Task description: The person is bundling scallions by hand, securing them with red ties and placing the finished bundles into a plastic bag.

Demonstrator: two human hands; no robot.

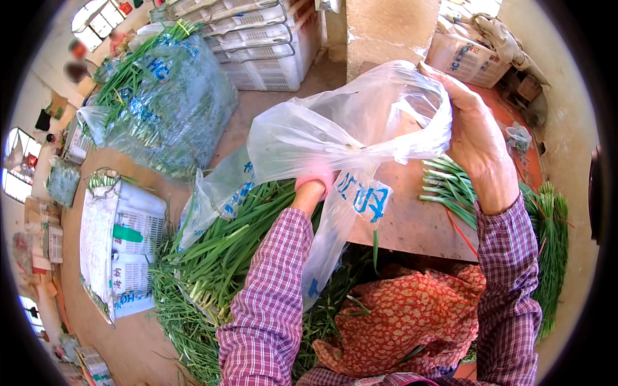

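A clear plastic bag (309, 128) with blue print is spread between my hands above the table. My right hand (473, 132) is raised at the bag's far right edge and pinches its rim between thumb and fingers. Something pink, perhaps a glove, covers my left hand (314, 172), which is against the bag's lower folds. Plastic hides the left fingers, so their grip does not show. Long green leafy stalks (244, 238) like chives or garlic greens lie below and left of that hand. A smaller bunch of green stalks (447, 186) lies on the table (412, 225) near my right wrist.
Upper left stands a large bagged heap of greens (187, 96), with stacked white crates (264, 58) behind it. A white crate (138, 219) stands on the floor at left. More greens (550, 251) are at the right, and a pillar (386, 32) rises beyond the table.
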